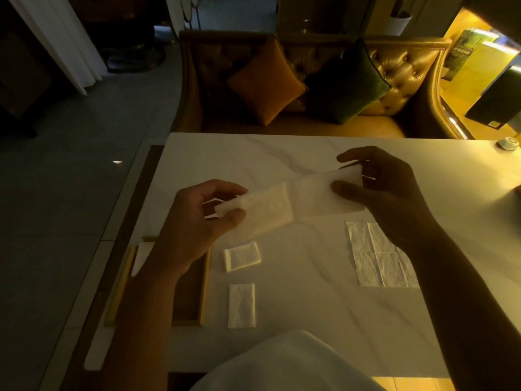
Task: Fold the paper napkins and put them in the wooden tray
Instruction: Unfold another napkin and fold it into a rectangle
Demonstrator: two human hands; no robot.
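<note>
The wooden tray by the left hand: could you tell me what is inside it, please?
Inside the wooden tray, one white napkin shows at the far left corner, and bare dark floor nearer the right rail. The left hand and forearm cover the middle, so anything there is hidden.

No text can be read.

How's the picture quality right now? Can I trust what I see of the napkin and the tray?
Head view: dim, warm yellow light; both hands near-silhouettes; the held napkin pale against the white table, edges soft; the wooden tray mostly hidden under the left hand; wide-angle bending at the borders.
</note>
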